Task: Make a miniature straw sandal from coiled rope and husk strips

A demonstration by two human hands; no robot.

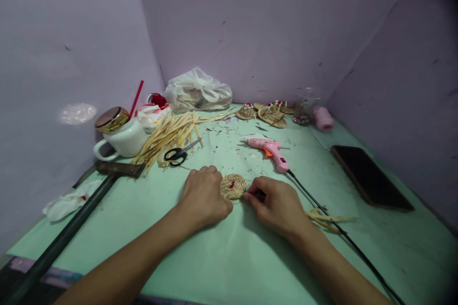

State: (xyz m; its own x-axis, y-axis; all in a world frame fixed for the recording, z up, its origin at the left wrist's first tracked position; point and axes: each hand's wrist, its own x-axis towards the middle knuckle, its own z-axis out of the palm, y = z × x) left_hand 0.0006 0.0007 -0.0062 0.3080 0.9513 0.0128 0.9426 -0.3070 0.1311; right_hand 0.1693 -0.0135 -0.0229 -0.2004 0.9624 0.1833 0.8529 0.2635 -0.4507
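A small round coil of braided straw (233,187) with a red mark at its centre lies on the pale green table cover. My left hand (207,195) is closed on its left edge, thumb at the near side. Beside the right edge, my right hand (277,202) is closed in a pinch, fingertips close to the coil's rim. What it pinches is hidden by the fingers. Pale straw strips (327,218) lie by my right wrist. Beyond the hands are a pink glue gun (268,149) with a black cord and black-handled scissors (177,155).
A hammer (121,168) lies at left near a white mug (125,139) topped with a jar. Behind are a straw bundle (171,136), a plastic bag (198,91), woven straw pieces (272,115) and pink thread (324,119). At right lies a dark phone (370,176). Walls enclose the table.
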